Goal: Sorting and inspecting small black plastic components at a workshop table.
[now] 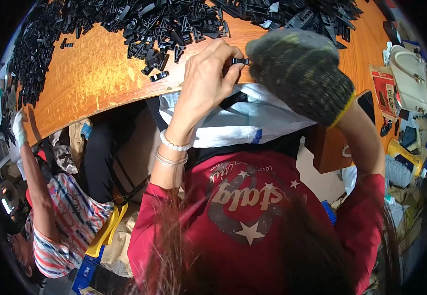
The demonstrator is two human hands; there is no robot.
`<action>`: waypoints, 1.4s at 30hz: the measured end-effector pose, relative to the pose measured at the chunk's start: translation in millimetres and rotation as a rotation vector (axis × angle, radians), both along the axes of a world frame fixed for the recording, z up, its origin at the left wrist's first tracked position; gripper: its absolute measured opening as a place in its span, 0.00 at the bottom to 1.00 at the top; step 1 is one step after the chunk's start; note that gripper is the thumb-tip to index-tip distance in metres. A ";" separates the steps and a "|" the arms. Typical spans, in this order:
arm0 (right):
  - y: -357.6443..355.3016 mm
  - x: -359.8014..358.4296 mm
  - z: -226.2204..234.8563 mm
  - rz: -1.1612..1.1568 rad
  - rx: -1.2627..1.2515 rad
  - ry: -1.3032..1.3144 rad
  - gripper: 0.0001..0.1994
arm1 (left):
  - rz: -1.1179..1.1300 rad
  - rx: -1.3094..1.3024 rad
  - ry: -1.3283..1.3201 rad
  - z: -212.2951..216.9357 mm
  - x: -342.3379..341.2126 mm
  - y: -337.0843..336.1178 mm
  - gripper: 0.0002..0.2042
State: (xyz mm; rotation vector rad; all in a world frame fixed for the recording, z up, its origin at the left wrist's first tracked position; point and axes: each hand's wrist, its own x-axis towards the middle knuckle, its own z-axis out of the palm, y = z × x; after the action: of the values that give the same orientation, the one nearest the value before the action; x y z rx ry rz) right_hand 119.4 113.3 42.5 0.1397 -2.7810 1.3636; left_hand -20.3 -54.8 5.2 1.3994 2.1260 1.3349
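My bare left hand (207, 73) pinches a small black plastic part (240, 61) between thumb and fingers above the table's near edge. Close against the part's right end is my right hand (297, 71), in a dark knitted glove with a yellow cuff. That hand is curled closed; its fingertips, and whatever they grip, are hidden behind the glove's back. A loose black part (159, 76) lies on the wood left of my left hand. Just beyond, many similar black parts (174, 29) are heaped.
Longer black pieces (317, 22) pile up at the far right of the wooden table (95, 69). White sheeting (223, 135) covers my lap. At the left, a co-worker's gloved hand (19, 125) is by another heap. A cream handbag (410, 78) sits right.
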 end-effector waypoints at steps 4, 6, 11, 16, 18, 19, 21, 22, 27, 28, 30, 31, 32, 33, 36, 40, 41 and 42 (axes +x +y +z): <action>-17.8 -27.6 13.2 0.040 0.783 0.078 0.13 | -0.025 -0.015 -0.026 -1.1 0.3 1.6 0.06; -21.2 -35.2 9.9 0.015 0.755 0.145 0.08 | -0.034 0.017 -0.062 -1.6 -1.6 3.5 0.07; -24.6 -44.4 7.5 0.015 0.726 0.037 0.08 | -0.068 -0.012 -0.225 -2.0 -4.0 4.1 0.08; -33.3 -44.6 21.4 -0.044 0.841 0.045 0.08 | -0.090 0.127 -0.233 -3.4 -6.5 4.2 0.09; -36.7 -45.4 18.2 -0.025 0.844 0.147 0.07 | -0.078 0.125 -0.203 -4.1 -6.4 1.5 0.09; -40.3 -44.0 15.7 -0.053 0.910 0.226 0.06 | -0.084 0.172 -0.145 -5.1 -5.7 3.5 0.08; -36.1 -45.6 16.5 -0.035 0.772 0.106 0.06 | -0.087 0.193 -0.110 -6.5 -2.4 6.4 0.06; -36.0 -49.7 20.3 -0.025 0.765 0.114 0.06 | -0.088 0.194 -0.098 -8.6 -3.3 5.5 0.06; -25.8 -48.1 12.5 -0.011 0.933 0.086 0.07 | 0.035 0.021 -0.011 -7.1 2.9 2.7 0.06; -22.6 -49.8 11.6 0.015 0.938 0.105 0.07 | 0.079 0.013 0.075 -11.2 4.4 0.9 0.05; -24.7 -34.4 16.7 -0.019 0.888 0.004 0.06 | 0.128 0.072 0.134 -18.0 3.9 -5.2 0.05; -25.0 -25.8 14.5 -0.034 0.801 0.074 0.06 | 0.171 0.125 0.187 -19.1 2.6 -9.4 0.05; -20.1 -12.1 9.5 -0.005 0.887 0.387 0.08 | 0.172 0.126 0.167 -14.3 2.5 -12.1 0.07; -21.0 -0.7 3.3 -0.007 0.888 0.385 0.08 | 0.122 0.135 0.029 -7.3 4.2 -15.3 0.08; -31.0 24.2 -4.3 -0.344 -0.244 -0.007 0.14 | -0.059 0.230 -0.656 -2.5 5.4 -30.0 0.09; -37.4 29.7 -0.9 -0.436 -0.462 -0.112 0.16 | -0.255 0.352 -1.440 -8.4 10.4 -32.2 0.14; -38.3 32.8 -3.8 -0.442 -0.466 -0.112 0.16 | -0.248 0.296 -1.392 -5.6 15.9 -28.6 0.13; -39.5 36.2 -6.1 -0.412 -0.588 -0.085 0.16 | -0.316 0.283 -1.472 -5.0 18.6 -26.3 0.11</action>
State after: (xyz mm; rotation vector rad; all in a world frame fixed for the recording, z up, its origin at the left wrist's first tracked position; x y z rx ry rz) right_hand 155.6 73.8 36.4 -0.4852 -2.1554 1.9911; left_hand -1.7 -81.1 0.1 0.3798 0.7258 1.6962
